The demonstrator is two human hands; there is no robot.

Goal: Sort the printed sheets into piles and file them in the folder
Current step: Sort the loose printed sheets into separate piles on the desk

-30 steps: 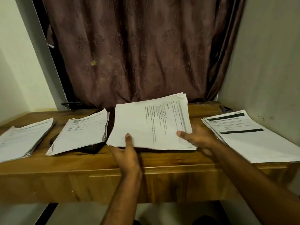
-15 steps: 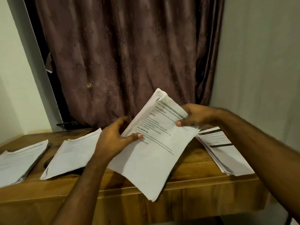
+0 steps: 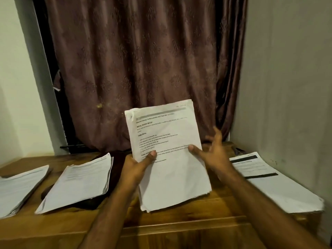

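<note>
I hold a stack of printed sheets (image 3: 172, 169) nearly upright above the middle of the wooden table (image 3: 179, 229), text facing me. My left hand (image 3: 138, 168) grips its left edge, thumb on the front page. My right hand (image 3: 212, 155) has its thumb against the stack's right edge, with its fingers spread apart and blurred beside the paper. Three other piles lie flat: a far-left pile (image 3: 18, 187), a second pile (image 3: 80, 182) and a right pile (image 3: 274, 184) with black bars on its top page.
A dark flat thing (image 3: 86, 203) lies under the second pile; I cannot tell whether it is the folder. A brown curtain (image 3: 136, 69) hangs behind the table. A grey wall (image 3: 291, 87) runs close along the right side.
The stack went from lying flat on the table to tilted in the air, and now stands nearly upright facing me. My right hand slid down from its top corner to its right edge.
</note>
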